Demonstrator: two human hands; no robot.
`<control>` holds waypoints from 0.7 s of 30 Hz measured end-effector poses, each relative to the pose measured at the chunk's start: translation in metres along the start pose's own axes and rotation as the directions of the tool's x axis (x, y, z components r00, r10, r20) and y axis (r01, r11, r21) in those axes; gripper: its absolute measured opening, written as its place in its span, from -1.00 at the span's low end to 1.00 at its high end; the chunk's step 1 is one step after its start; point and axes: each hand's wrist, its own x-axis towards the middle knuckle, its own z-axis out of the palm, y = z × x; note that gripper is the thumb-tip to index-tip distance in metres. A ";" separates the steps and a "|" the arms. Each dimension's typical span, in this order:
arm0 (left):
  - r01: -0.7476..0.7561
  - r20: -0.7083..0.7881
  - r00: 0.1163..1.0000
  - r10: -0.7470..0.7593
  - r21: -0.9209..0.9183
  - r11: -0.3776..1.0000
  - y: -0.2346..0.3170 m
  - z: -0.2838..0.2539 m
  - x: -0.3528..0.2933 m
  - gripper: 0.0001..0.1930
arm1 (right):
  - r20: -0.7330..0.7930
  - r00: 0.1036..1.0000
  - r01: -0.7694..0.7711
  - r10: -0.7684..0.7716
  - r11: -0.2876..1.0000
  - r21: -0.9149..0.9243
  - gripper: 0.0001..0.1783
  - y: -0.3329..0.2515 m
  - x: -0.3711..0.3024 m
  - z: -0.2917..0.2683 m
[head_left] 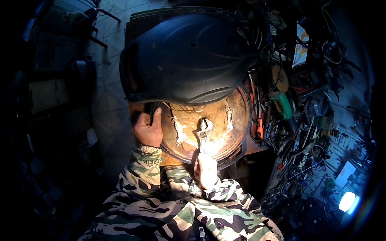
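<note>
My right hand (206,170) is wrapped round the handle of a silver adjustable wrench (202,140). The wrench's head points away from me over a round, rusty-brown metal pan (237,116) with whitish crusted patches. A small dark piece sits at its jaws; whether they grip it I cannot tell. On the left, my left hand (148,129) is closed round a black handle at the pan's rim, thumb up. A large black curved shell (189,60) covers the pan's far part and hides what lies beneath.
To the right lie a green angle grinder (282,106), an orange-handled screwdriver (260,129) and a dense clutter of tools and cables. A bright lamp (347,201) glows at the lower right. Tiled floor (110,68) shows at the left, with dark furniture beyond.
</note>
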 end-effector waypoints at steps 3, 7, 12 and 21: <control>0.012 -0.010 1.000 -0.012 0.003 1.000 0.002 0.000 -0.001 -0.54 | -0.026 0.999 -0.031 0.032 0.998 0.054 -0.62 0.004 -0.001 0.008; -0.009 -0.009 1.000 0.009 0.012 1.000 0.002 0.001 -0.001 -0.53 | -0.040 0.995 -0.086 0.089 0.992 0.090 -0.62 0.001 -0.004 0.011; 0.009 0.015 1.000 -0.009 -0.037 0.999 -0.005 0.001 0.000 -0.52 | 0.015 0.990 -0.138 0.138 0.990 -0.002 -0.66 -0.021 0.001 -0.018; -0.014 0.013 1.000 0.014 -0.025 1.000 0.000 0.000 0.001 -0.53 | 0.073 0.982 -0.161 0.173 0.976 -0.146 -0.67 -0.026 0.007 -0.040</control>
